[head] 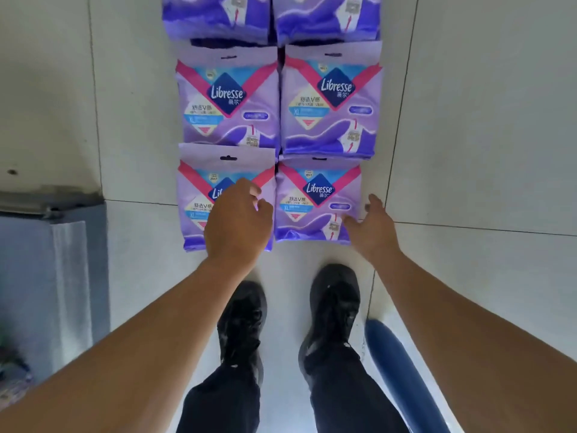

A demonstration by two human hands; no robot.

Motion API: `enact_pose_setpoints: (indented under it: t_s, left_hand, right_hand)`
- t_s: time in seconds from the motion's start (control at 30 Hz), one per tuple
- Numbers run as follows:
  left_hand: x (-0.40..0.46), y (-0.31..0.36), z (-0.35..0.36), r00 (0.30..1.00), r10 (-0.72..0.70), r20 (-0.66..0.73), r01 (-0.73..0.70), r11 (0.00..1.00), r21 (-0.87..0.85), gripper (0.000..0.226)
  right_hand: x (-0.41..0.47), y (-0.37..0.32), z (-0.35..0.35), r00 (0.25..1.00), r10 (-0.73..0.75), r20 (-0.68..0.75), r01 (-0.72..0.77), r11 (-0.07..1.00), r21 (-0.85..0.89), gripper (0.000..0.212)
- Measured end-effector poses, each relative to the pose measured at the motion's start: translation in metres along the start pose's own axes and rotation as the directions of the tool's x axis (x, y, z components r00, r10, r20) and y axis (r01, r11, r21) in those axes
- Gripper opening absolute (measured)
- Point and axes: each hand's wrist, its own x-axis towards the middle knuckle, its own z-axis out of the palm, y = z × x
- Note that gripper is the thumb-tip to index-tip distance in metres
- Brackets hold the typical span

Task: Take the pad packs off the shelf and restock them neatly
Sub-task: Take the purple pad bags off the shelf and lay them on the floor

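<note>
**Q:** What does the head view show of the stock?

**A:** Six purple pad packs lie flat on the pale tiled floor (468, 151) in two columns of three, each overlapping the one below like shingles. The far pair (271, 17) is cut off by the top edge. The middle left pack (228, 101) and middle right pack (331, 101) sit side by side, edges touching. The near left pack (199, 210) and near right pack (315, 207) lie just in front of the person's shoes (331, 310).

**Q:** And the hands?

**A:** The left hand (239, 220) hovers over the near left pack, fingers loosely curled and thumb apart; nothing is gripped, and whether it touches the wrapper cannot be told. The right hand (373, 228) is spread at the lower right corner of the near right pack, fingertips at or on its edge, holding nothing.

**Q:** How far along is the task, then?

**A:** Judged from the layout, the removal step appears complete or nearly so: the packs are off the shelf and staged in order on the floor. No shelf is identifiable here; a grey unit (62, 276) stands at the left and a blue rounded object (402, 370) at the lower right. The restocking itself seems yet to be done, and the near pair is likely the first to be lifted.
</note>
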Motion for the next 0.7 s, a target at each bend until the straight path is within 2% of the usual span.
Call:
enact_pose_setpoints:
  t_s: [0.07, 0.13, 0.23, 0.37, 0.47, 0.53, 0.63, 0.7]
  left_hand:
    - [-0.012, 0.003, -0.015, 1.0, -0.005, 0.016, 0.005, 1.0, -0.003, 0.021]
    - [-0.031, 0.011, -0.04, 1.0, 0.001, 0.009, -0.001, 1.0, 0.014, 0.025]
    - [-0.066, 0.027, -0.096, 0.997, 0.037, -0.063, -0.033, 0.998, 0.056, 0.035]
    - [-0.123, 0.044, -0.201, 0.964, 0.079, -0.255, -0.081, 0.997, 0.004, 0.039]
    - [-0.17, 0.043, -0.281, 0.914, 0.005, -0.406, -0.025, 0.999, -0.043, 0.039]
    - [-0.202, 0.035, -0.326, 0.874, -0.08, -0.479, 0.039, 0.995, -0.096, 0.038]
    - [-0.252, 0.014, -0.372, 0.772, -0.188, -0.607, 0.063, 0.973, -0.221, 0.038]
    - [-0.286, -0.008, -0.389, 0.687, -0.239, -0.687, 0.08, 0.964, -0.255, 0.04]
  right_hand:
    - [-0.027, -0.016, -0.017, 0.998, -0.065, -0.013, 0.063, 0.994, -0.094, 0.052]
    - [-0.061, -0.044, -0.039, 0.976, -0.213, 0.032, 0.216, 0.956, -0.197, 0.049]
    - [-0.123, -0.101, -0.077, 0.885, -0.454, 0.098, 0.461, 0.83, -0.315, 0.047]
    - [-0.22, -0.199, -0.124, 0.661, -0.737, 0.14, 0.714, 0.561, -0.419, 0.044]
    - [-0.293, -0.271, -0.141, 0.511, -0.839, 0.19, 0.813, 0.399, -0.424, 0.046]
    - [-0.332, -0.312, -0.142, 0.382, -0.89, 0.25, 0.875, 0.261, -0.407, 0.047]
    - [-0.382, -0.352, -0.129, 0.16, -0.929, 0.334, 0.939, 0.039, -0.341, 0.047]
    - [-0.415, -0.368, -0.116, 0.051, -0.928, 0.37, 0.953, -0.066, -0.297, 0.046]
